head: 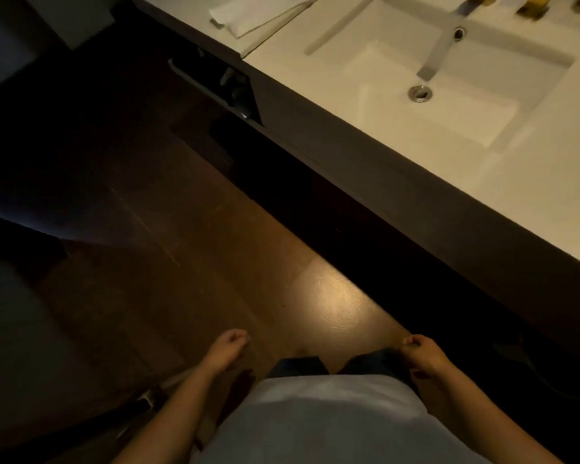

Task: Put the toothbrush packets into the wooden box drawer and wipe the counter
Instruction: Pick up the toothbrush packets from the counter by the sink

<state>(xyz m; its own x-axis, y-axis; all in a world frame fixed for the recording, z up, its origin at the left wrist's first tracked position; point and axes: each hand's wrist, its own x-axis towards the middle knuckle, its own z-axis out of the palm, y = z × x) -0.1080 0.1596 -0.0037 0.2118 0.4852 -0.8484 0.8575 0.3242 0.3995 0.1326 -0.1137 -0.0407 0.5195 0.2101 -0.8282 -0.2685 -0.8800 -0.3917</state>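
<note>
Closest to me is my own pale shirt (318, 420), and both my bare forearms reach out past it, low over the floor. My left hand (226, 348) hangs over the brown floor with its fingers curled loosely inward, and I see nothing in it. My right hand (422, 354) hangs beside my dark trouser leg (369, 361), fingers bent in toward the palm with the tips close to the thumb; whether something small is pinched there I cannot tell, for the light is dim. Neither hand touches the counter.

Between my hands the floor (329, 303) catches a warm patch of light; the rest of it runs off dark to the left. Beyond that, the dark front of the vanity (399, 195) crosses the view on a slant from upper left to lower right.

Further up on that dark front a drawer (225, 85) stands pulled out, and a few small things lie inside it, too dark and blurred for me to name. I cannot pick out any toothbrush packets for certain.

Above the vanity front lies the pale counter (549, 182) with a white rectangular sink (466, 105) set into it, a round metal drain (420, 93) in its floor and a flat silvery tap spout (441, 51) reaching out over the bowl. Farthest off, at the top left of the counter, lies a folded white cloth (248, 13), well apart from both my hands.
</note>
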